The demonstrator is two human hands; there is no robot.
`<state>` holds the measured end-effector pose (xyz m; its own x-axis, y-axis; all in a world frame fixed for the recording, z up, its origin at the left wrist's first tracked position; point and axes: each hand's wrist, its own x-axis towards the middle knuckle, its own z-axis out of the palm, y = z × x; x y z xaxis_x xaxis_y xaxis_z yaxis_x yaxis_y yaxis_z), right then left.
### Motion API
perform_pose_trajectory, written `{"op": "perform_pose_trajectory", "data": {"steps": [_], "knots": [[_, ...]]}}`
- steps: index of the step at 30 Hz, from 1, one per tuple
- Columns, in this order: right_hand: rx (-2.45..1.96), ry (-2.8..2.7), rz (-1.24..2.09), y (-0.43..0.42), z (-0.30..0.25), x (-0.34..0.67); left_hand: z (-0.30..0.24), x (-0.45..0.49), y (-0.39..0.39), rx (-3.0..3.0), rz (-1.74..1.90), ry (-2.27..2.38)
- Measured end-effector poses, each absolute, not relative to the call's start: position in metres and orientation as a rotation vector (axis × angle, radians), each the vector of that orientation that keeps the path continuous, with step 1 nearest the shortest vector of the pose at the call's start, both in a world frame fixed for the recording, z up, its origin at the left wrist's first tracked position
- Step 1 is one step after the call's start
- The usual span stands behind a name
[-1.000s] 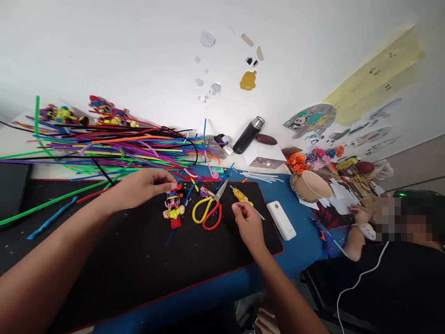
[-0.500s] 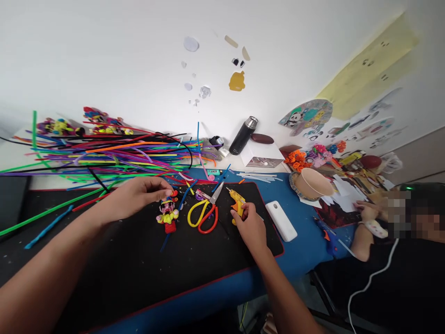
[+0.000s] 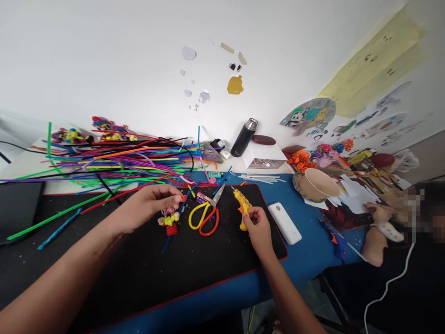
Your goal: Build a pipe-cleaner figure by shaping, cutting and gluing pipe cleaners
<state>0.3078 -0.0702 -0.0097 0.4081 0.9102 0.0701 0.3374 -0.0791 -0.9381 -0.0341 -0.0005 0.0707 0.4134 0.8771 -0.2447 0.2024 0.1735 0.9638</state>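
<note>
My left hand (image 3: pixel 158 204) is closed in a pinch on a small red piece (image 3: pixel 184 198) at its fingertips; its exact kind is too small to make out. Just under the fingers is a little pipe-cleaner figure (image 3: pixel 170 220) in yellow, pink and red, with a blue stem pointing down over the black mat; its top is partly hidden by the hand. My right hand (image 3: pixel 257 229) is wrapped round a yellow glue gun (image 3: pixel 241 200), nozzle pointing up and left. Between the hands lie scissors (image 3: pixel 210 218) with one yellow and one red handle, blades apart.
Many coloured pipe cleaners (image 3: pixel 121 160) are heaped along the back left. A black thermos (image 3: pixel 244 138) leans by a white box (image 3: pixel 266 155). Glue sticks (image 3: pixel 262 177), a white power bank (image 3: pixel 284 223) and a bowl (image 3: pixel 321 183) are to the right, where another person (image 3: pixel 378 246) sits.
The glue gun has come up a little and turned more upright in my right hand. My left hand has shifted slightly right, with the red piece now showing at its fingertips.
</note>
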Motion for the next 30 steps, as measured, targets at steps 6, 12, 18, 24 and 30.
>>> {"op": "perform_pose_trajectory", "data": {"steps": [6,12,18,24,30], "knots": [[-1.489,-1.078,0.818,-0.063,0.005,0.276,0.069,0.018,-0.03,1.261,0.65,0.918],[-1.331,-1.122,0.876,-0.054,0.016,0.233,0.061,0.046,-0.042,0.872,0.836,0.865],[-1.274,-1.094,0.949,-0.045,0.017,0.216,0.061,0.047,-0.05,0.609,0.979,0.766],[-1.148,-0.969,1.074,-0.032,0.022,0.203,0.06,0.045,-0.049,0.539,1.12,0.745],[-0.988,-0.815,1.334,-0.017,0.024,0.184,0.067,0.04,-0.045,0.546,1.209,0.729]]}}
